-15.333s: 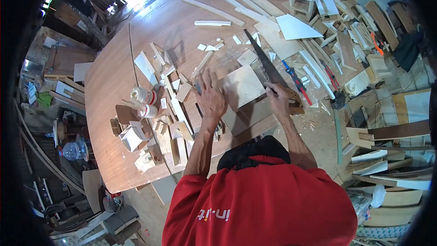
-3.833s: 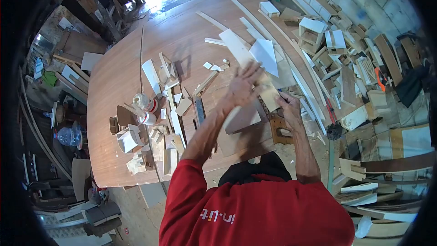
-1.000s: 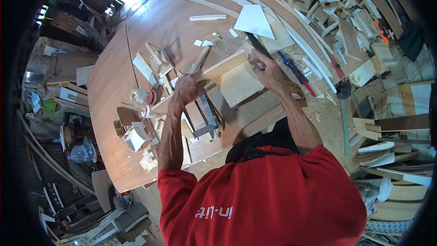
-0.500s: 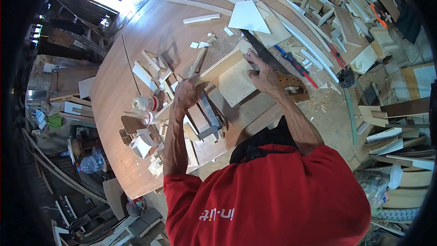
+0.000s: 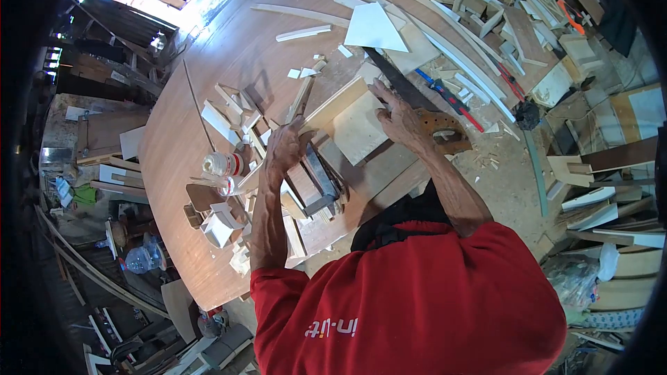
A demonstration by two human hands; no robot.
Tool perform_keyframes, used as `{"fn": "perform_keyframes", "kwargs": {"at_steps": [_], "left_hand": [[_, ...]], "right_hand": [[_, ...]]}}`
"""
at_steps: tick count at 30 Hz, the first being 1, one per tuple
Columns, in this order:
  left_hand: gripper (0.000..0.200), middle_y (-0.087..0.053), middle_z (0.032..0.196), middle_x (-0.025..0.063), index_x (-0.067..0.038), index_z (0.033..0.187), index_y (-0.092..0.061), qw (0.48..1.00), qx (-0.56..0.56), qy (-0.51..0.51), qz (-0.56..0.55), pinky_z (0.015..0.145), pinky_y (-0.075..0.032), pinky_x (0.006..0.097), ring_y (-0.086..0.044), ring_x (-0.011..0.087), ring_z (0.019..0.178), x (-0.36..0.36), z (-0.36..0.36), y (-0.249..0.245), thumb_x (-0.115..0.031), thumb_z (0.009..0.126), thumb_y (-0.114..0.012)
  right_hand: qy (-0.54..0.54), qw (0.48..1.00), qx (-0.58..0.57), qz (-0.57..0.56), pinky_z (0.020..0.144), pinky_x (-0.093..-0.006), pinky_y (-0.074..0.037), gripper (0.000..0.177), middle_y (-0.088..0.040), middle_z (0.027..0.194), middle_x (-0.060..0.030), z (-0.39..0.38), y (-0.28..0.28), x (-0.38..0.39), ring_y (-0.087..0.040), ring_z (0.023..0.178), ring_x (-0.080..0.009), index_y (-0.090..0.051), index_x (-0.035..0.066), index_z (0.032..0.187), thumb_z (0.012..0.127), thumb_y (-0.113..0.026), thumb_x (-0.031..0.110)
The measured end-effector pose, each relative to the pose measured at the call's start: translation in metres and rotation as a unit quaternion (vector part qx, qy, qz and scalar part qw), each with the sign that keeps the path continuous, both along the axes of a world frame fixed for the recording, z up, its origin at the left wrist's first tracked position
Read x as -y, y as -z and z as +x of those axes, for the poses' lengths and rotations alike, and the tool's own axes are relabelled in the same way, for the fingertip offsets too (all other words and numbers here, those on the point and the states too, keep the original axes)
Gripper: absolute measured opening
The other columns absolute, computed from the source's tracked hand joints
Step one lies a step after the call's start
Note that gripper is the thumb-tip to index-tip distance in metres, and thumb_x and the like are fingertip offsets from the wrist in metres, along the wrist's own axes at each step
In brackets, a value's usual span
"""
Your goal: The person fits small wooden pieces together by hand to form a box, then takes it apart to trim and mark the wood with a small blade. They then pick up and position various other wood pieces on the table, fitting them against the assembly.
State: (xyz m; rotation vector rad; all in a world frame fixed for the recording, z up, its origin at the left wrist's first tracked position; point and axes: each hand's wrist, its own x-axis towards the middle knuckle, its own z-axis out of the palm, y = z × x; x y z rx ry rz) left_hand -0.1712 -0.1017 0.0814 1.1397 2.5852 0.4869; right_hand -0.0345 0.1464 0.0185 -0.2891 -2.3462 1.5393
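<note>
A long upright wooden strip [image 5: 336,103] meets a flat pale wooden panel [image 5: 356,130] at an angle above the workbench. My left hand [image 5: 283,147] is closed around the strip's nearer part, with the fingertips partly hidden. At the other end, my right hand [image 5: 401,121] grips the panel's right edge, its fingers reaching toward the strip's far corner. Just beyond that hand lies a handsaw [image 5: 397,78], its wooden handle [image 5: 445,132] beside my right wrist. A dark metal-edged frame [image 5: 319,179] sits below the panel, close to my left hand.
Wood offcuts [image 5: 233,107] and a jar [image 5: 221,164] stand left of my left arm. A white board [image 5: 376,28] and long curved strips [image 5: 417,3] lie at the back. A blue and red tool [image 5: 448,97] rests right of the saw. Scrap wood [image 5: 521,28] is piled at far right.
The view has shifted slightly. Both hands keep their hold on the wooden piece, with hardly any movement.
</note>
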Motion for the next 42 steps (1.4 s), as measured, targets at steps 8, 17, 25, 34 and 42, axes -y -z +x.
{"fn": "perform_keyframes", "kwargs": {"at_steps": [8, 17, 25, 34, 42], "left_hand": [[0.021, -0.064, 0.075, 0.021, -0.008, 0.098, -0.059, 0.998, -0.03, 0.031, 0.04, 0.061, -0.047, 0.048, -0.061, 0.0432, 0.072, 0.005, -0.008, 0.014, -0.022, 0.084, -0.067], [0.022, -0.065, 0.083, 0.0205, -0.008, 0.1, -0.06, 0.999, -0.011, 0.024, 0.029, 0.065, -0.047, 0.0483, -0.062, 0.0426, 0.079, 0.002, -0.004, 0.004, -0.022, 0.084, -0.066], [0.02, -0.066, 0.085, 0.0193, -0.007, 0.098, -0.062, 0.997, -0.079, 0.019, 0.012, 0.067, -0.048, 0.0474, -0.063, 0.0404, 0.08, -0.01, -0.006, -0.027, -0.02, 0.083, -0.065], [0.02, -0.065, 0.093, 0.0161, -0.007, 0.098, -0.061, 0.981, -0.142, 0.114, -0.063, 0.071, -0.05, 0.0452, -0.063, 0.0386, 0.084, -0.071, -0.019, -0.056, -0.012, 0.079, -0.063], [0.019, -0.06, 0.11, 0.0086, -0.008, 0.094, -0.064, 0.941, -0.228, 0.249, 0.022, 0.089, -0.047, 0.0428, -0.055, 0.0288, 0.105, -0.132, -0.022, -0.053, -0.004, 0.075, -0.061]], "right_hand": [[0.002, 0.999, 0.022, 0.026, 0.106, -0.0411, -0.039, 0.055, -0.046, 0.141, -0.0162, 0.003, -0.004, 0.001, -0.045, 0.13, -0.0336, -0.039, 0.007, 0.142, 0.088, -0.048, 0.003], [0.006, 0.999, 0.005, 0.031, 0.106, -0.0409, -0.039, 0.054, -0.047, 0.14, -0.0172, 0.001, 0.005, 0.001, -0.047, 0.128, -0.033, -0.04, 0.006, 0.14, 0.086, -0.049, 0.003], [0.092, 0.993, -0.07, -0.002, 0.101, -0.0422, -0.042, 0.054, -0.052, 0.13, -0.02, -0.002, -0.012, 0.003, -0.052, 0.118, -0.0365, -0.044, 0.001, 0.134, 0.082, -0.056, 0.005], [0.06, 0.93, -0.161, 0.326, 0.101, -0.0413, -0.041, 0.052, -0.049, 0.13, -0.0135, -0.003, -0.099, -0.003, -0.046, 0.121, -0.0317, -0.051, 0.004, 0.128, 0.079, -0.067, 0.014], [-0.032, 0.949, -0.038, 0.312, 0.068, -0.0481, -0.05, 0.026, -0.064, 0.079, -0.0154, 0.0, -0.049, -0.041, -0.064, 0.076, -0.0366, -0.057, 0.003, 0.107, 0.084, -0.057, 0.017]]}}
